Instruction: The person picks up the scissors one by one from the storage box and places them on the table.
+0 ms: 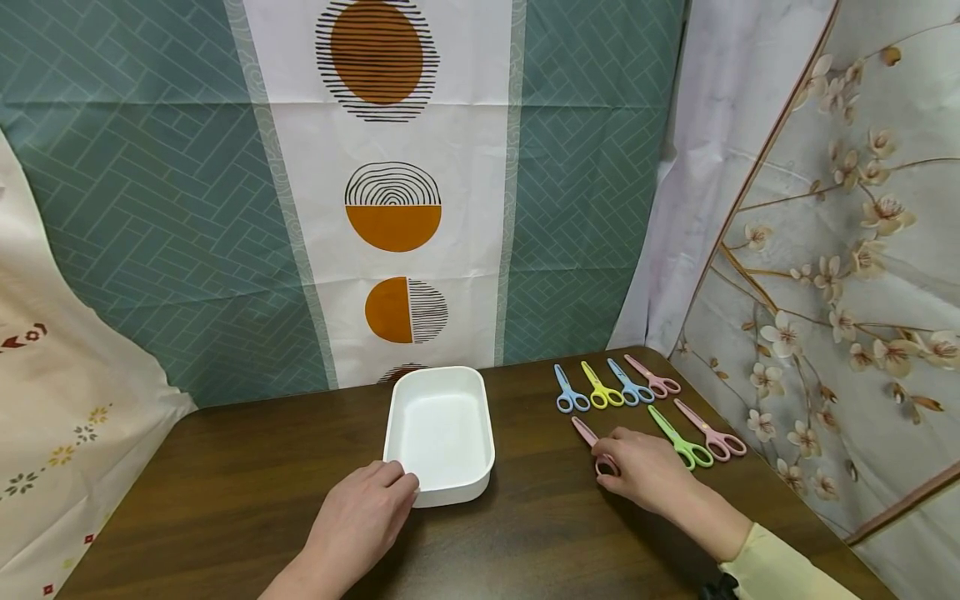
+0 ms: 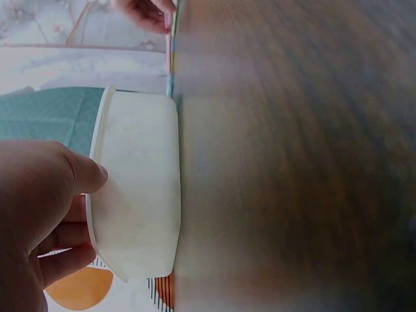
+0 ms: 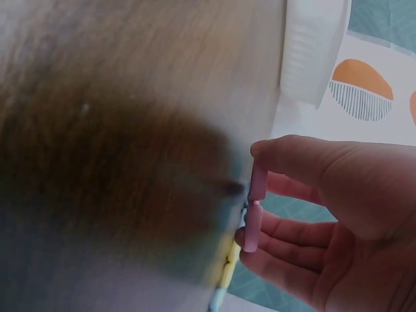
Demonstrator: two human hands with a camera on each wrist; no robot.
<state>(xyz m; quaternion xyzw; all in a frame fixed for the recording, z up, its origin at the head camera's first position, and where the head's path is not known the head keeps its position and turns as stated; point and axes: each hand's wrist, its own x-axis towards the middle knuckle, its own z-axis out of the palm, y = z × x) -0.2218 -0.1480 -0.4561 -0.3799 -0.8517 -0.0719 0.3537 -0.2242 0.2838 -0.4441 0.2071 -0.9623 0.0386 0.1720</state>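
Observation:
A white rectangular container point(image 1: 455, 497) sits on the dark wooden table, its inside bare. My left hand point(image 1: 358, 521) grips its near left corner; in the left wrist view the thumb presses the outer wall point(image 2: 140, 188) while the fingers reach over the rim. To the right, my right hand point(image 1: 647, 468) pinches a pair of pink scissors point(image 1: 584, 431) by the handles, the blades pointing away to the back left. The right wrist view has the pink handles point(image 3: 251, 227) edge-on between thumb and fingertips, close to the tabletop.
Behind the right hand lie blue scissors point(image 1: 564, 385), yellow scissors point(image 1: 597, 385), a second blue pair point(image 1: 624, 380) and a pink pair point(image 1: 647, 375) in a row. Green scissors point(image 1: 670, 433) and another pink pair point(image 1: 701, 425) lie farther right. Patterned curtains point(image 1: 592, 167) border the table point(image 1: 277, 450).

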